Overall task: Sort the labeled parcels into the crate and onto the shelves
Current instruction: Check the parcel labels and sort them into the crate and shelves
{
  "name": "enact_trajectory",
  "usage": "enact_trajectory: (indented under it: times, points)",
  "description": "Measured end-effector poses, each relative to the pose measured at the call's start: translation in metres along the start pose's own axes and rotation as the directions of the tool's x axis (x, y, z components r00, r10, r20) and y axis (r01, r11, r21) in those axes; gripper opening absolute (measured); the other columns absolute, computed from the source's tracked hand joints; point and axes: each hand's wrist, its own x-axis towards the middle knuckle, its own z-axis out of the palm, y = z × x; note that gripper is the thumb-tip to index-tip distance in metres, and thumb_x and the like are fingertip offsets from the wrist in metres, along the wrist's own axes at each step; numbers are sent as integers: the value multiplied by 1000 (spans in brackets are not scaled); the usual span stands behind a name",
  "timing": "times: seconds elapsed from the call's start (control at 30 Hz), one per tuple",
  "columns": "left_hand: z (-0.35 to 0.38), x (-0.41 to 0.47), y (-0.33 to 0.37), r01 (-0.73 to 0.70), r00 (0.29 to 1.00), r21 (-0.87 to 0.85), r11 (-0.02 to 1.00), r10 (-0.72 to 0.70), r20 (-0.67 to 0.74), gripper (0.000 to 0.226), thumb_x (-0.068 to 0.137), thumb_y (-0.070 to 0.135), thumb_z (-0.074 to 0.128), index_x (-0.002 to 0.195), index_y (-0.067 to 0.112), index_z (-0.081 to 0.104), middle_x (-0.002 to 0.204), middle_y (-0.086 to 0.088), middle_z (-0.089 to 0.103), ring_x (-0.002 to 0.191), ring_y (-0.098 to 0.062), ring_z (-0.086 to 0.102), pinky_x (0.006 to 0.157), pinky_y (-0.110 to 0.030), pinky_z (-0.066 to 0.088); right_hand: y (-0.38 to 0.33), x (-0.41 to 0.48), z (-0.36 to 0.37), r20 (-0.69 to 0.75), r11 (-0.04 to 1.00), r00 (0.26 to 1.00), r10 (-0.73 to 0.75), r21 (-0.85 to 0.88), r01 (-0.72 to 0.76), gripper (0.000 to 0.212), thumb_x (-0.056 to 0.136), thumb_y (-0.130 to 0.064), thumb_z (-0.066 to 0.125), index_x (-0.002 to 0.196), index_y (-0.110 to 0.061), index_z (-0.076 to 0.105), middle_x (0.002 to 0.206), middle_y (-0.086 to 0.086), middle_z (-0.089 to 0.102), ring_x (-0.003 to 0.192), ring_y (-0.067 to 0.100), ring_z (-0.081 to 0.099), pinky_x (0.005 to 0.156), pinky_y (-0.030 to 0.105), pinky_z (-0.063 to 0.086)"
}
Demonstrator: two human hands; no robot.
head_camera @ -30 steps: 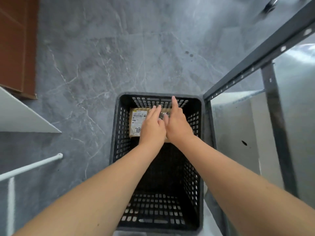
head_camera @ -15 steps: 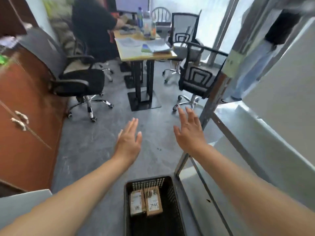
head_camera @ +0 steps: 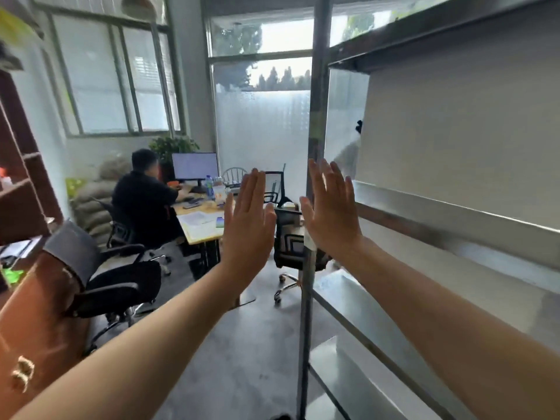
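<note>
Head view: both your arms are stretched forward and raised mid-frame. Your left hand [head_camera: 247, 225] is flat, fingers straight and close together, pointing up, back of hand to camera, holding nothing. Your right hand [head_camera: 331, 213] is the same: fingers straight, slightly fanned, nothing held. The hands sit side by side with a small gap between the thumbs and do not touch. The shelves [head_camera: 454, 213] fill the right half of the frame as a metal rack with pale boards. One ledge runs right of your right hand, a lower board [head_camera: 378, 301] lies under your right forearm, and a top rail crosses the upper right. The rack's upright post [head_camera: 306, 298] runs top to bottom at centre. Your right hand overlaps it in the picture; I can't tell if there's contact. The shelf surfaces in sight are bare. In the left background a seated person [head_camera: 145, 201] is at a desk [head_camera: 200, 228] with a monitor [head_camera: 195, 165]. A black office chair [head_camera: 121, 286] is centre left and a wooden cabinet [head_camera: 36, 313] lower left. Grey floor [head_camera: 242, 344] is at bottom centre.
</note>
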Motion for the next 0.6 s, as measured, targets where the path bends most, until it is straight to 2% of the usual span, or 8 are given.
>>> enact_trajectory:
  times: [0.17,0.3,0.37,0.5,0.6]
  points:
    - [-5,-17,69,-64,996,28,998,63,61,59,102,35,15,158,18,8,166,4,2,152,-9,-2,123,-47,6,36,-38,-76,-27,997,999,29,-70,-31,65,101,-35,44,157,-20,15,165,3,12,152,21,6,123,48,3]
    - [6,-38,135,-173,978,-20,985,174,116,59,103,36,13,158,17,9,166,3,2,152,-9,-3,123,-48,7,74,-85,-123,-73,972,988,134,-185,-146,64,101,-37,44,157,-21,17,164,3,14,152,21,9,123,49,5]
    - [18,-55,168,-226,960,-37,973,229,159,59,103,36,13,158,17,7,166,3,0,152,-9,-6,123,-48,6,96,-111,-147,-106,948,975,196,-234,-216,64,101,-39,44,157,-21,17,165,3,14,152,20,8,123,47,2]
    - [35,-83,238,-362,900,-103,927,376,220,60,103,38,15,158,16,9,166,2,2,152,-9,-5,124,-46,4,132,-160,-205,-126,886,939,321,-311,-344,66,103,-39,35,158,-20,6,166,1,0,152,17,-3,123,47,-3]
    - [41,-92,294,-420,858,-226,879,466,218,60,103,39,16,158,16,10,166,2,4,152,-10,-2,124,-46,4,153,-192,-253,-133,831,914,383,-384,-404,66,104,-39,32,158,-20,-1,165,0,-6,152,16,-9,122,44,-9]
